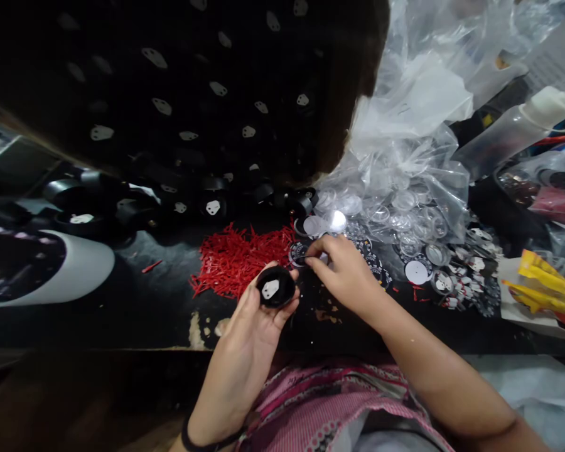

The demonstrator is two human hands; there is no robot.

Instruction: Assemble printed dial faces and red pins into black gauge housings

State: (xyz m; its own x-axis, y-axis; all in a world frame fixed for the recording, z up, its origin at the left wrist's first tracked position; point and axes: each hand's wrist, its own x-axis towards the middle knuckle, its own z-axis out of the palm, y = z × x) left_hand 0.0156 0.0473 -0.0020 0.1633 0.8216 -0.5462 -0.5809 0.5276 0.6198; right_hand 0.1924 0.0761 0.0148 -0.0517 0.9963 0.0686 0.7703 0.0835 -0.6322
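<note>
My left hand (254,320) is wrapped round a small black round housing (276,287) with a white plate inside it, its open side turned up towards me. My right hand (343,270) pinches the edge of a thin black dial disc (297,254) with white markings, just beyond the housing. The disc and the housing are apart. Behind the housing lies a pile of small red plastic pointers (240,254). More dial discs (374,267) lie under and beside my right hand, partly hidden by it.
Clear round covers (405,216) spill from plastic bags (414,144) at the back right. A squeeze bottle (513,132) leans at the far right, above a yellow packet (546,282). Black housings (211,204) line the back. A white rounded device (85,267) stands left.
</note>
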